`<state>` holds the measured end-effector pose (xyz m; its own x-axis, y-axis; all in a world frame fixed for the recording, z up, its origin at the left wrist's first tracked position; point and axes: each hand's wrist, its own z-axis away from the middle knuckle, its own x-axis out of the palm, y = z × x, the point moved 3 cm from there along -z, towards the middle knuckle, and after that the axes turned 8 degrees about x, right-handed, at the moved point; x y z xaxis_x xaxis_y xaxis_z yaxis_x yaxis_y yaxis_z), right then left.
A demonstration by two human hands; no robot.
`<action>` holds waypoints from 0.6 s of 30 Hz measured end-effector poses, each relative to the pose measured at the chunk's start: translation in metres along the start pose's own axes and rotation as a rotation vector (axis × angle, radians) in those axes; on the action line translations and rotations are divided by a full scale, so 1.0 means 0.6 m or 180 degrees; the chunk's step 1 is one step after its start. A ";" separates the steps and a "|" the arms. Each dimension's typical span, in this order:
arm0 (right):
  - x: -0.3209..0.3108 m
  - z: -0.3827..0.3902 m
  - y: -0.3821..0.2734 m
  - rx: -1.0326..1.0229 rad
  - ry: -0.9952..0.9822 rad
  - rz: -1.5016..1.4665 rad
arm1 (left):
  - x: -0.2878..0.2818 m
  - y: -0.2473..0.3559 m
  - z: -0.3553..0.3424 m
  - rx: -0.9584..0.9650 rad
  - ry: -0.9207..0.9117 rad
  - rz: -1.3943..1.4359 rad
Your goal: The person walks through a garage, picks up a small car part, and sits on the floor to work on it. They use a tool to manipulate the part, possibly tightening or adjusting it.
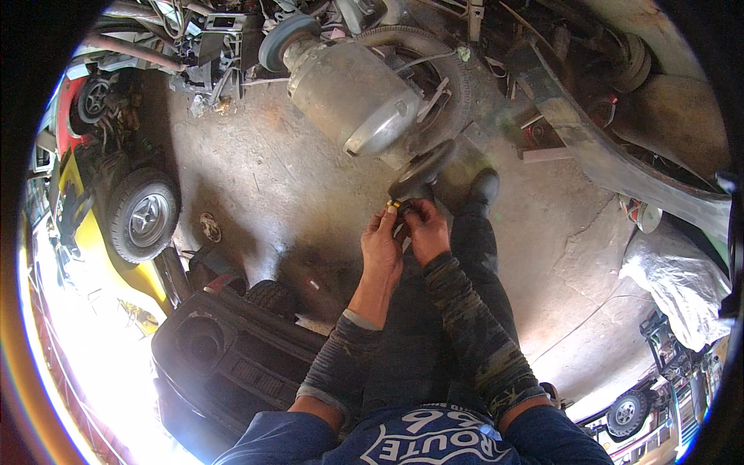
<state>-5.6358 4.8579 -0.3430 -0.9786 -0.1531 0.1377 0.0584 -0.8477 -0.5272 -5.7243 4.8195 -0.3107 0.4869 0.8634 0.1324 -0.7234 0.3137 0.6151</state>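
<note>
Blue shirt (434,443); hands (380,235) (428,231) pinching a seemingly yellow piece (394,203); stained workshop floor (558,256).

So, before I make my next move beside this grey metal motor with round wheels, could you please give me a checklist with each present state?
1. Small yellow-and-black piece held: ok; the bare left hand and bare right hand have it at their fingertips.
2. Dark round wheel at the near end of the grey metal motor standing still: cannot tell.
3. Cover around that wheel's rim: not ok; none shows.
4. Piece apart from the wheel: cannot tell; they look close together in this view.
5. Dark patterned fabric sleeves away from the wheel: ok; both end short of the fingers.
</note>
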 end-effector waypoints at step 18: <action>0.000 0.008 -0.008 0.0866 -0.0276 -0.0782 | 0.008 0.004 0.003 -0.0038 0.0053 -0.0171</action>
<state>-5.6353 4.8597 -0.3362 -0.9502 0.0390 0.3091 -0.1143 -0.9666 -0.2293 -5.7230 4.8235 -0.3073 0.5170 0.8516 0.0863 -0.7023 0.3644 0.6115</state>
